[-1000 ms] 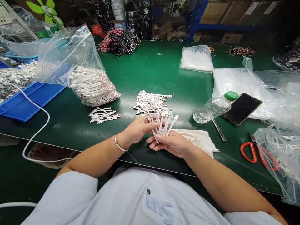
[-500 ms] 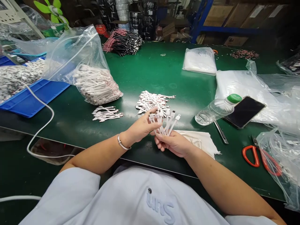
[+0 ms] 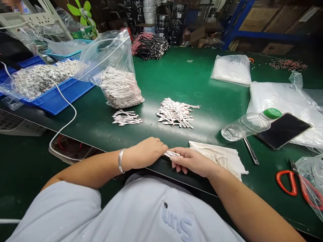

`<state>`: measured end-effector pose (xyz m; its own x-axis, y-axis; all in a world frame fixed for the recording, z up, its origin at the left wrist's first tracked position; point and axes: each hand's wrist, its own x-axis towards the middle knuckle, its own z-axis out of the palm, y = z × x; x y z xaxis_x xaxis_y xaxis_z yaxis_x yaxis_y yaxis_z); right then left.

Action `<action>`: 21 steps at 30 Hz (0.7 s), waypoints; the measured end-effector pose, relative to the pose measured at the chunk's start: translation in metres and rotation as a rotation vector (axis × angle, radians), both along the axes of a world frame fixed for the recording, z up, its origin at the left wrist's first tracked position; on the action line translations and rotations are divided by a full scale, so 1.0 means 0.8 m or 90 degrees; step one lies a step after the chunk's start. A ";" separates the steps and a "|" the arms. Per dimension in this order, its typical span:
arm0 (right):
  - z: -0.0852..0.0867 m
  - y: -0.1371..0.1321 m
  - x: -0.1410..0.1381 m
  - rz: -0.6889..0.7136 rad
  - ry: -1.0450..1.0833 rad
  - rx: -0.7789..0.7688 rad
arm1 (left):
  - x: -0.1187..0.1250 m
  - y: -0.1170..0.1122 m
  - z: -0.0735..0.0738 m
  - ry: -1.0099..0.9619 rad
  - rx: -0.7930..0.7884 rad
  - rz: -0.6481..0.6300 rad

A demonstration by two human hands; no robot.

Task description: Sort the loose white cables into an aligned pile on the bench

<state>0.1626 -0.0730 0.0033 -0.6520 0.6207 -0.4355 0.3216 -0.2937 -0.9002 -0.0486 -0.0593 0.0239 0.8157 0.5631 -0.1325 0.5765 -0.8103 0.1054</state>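
Between my two hands lies a small bundle of short white cables (image 3: 172, 153), low over the table's front edge. My left hand (image 3: 147, 152) is closed round the bundle's left end and hides it. My right hand (image 3: 189, 160) pinches the other end between thumb and fingers. Just beyond my hands is a loose pile of the same white cables (image 3: 176, 112) on the green table. To its left lies a smaller, more even row of cables (image 3: 127, 117). Behind that row stands a clear zip bag (image 3: 121, 84) full of white cables.
On the right are a white cloth (image 3: 227, 156), a bottle with a green cap (image 3: 248, 124), a phone (image 3: 285, 129), a knife (image 3: 251, 151) and red-handled scissors (image 3: 287, 182). A blue tray (image 3: 68, 95) of small parts stands left, with a white cord (image 3: 66, 126) across it.
The cables, fanned upright with their plugs showing, now lie flat and together between my hands. Both hands have come lower, and my left hand covers one end. The view has turned slightly left.
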 end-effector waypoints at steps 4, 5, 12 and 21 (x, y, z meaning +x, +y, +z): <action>-0.003 -0.004 -0.005 -0.024 0.009 -0.037 | -0.055 0.012 0.001 0.012 0.084 0.196; -0.003 -0.005 -0.006 -0.026 0.003 -0.037 | -0.072 0.018 0.002 0.033 0.112 0.258; -0.006 -0.003 -0.008 -0.018 -0.010 -0.035 | -0.135 0.055 0.002 0.008 0.240 0.373; -0.013 0.001 -0.007 -0.039 0.026 -0.049 | 0.011 0.192 0.026 -0.049 0.141 0.143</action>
<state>0.1571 -0.0724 -0.0074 -0.6318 0.6258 -0.4574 0.2644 -0.3807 -0.8861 -0.0396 0.0939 0.0449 0.6707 0.7384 0.0706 0.7406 -0.6719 -0.0089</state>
